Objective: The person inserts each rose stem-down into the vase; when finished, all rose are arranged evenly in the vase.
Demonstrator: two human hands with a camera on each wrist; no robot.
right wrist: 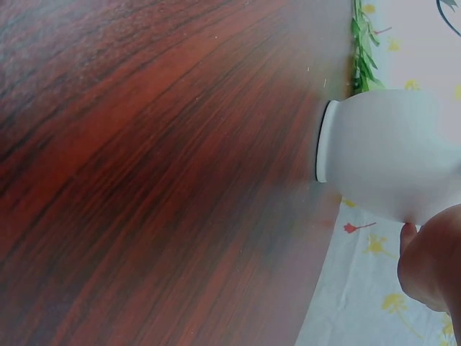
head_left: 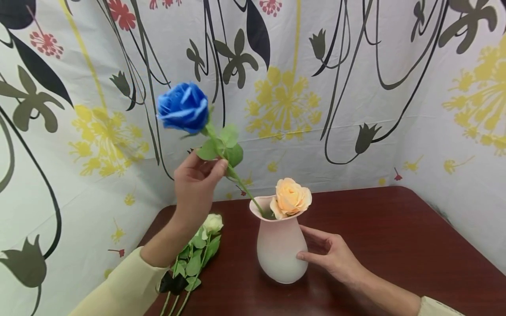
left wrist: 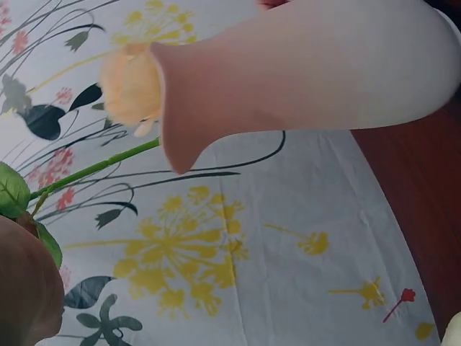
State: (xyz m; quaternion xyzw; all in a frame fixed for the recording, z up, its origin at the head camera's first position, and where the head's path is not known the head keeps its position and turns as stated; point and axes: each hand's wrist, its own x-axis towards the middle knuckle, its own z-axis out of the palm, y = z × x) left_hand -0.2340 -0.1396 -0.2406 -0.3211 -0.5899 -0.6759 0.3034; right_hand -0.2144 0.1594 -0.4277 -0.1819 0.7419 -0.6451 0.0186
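Observation:
Between thumb and fingers, my left hand [head_left: 197,184] pinches the green stem of a blue rose [head_left: 183,107], just below its leaves. The stem slants down to the right, and its lower end is inside the mouth of a pale pink-and-white vase [head_left: 281,250]. A peach rose [head_left: 291,198] stands in the same vase, its bloom above the right side of the rim. My right hand [head_left: 336,256] holds the vase from the right, thumb in front and fingers partly hidden behind. The left wrist view shows the blue rose's stem [left wrist: 97,169] at the vase rim.
White roses [head_left: 212,223] with leafy stems lie on the dark red wooden table [head_left: 379,237], left of the vase and partly behind my left forearm. A black bow-like piece [head_left: 174,283] sits by their stems. Flower-printed white cloth [head_left: 284,145] hangs behind and beside the table.

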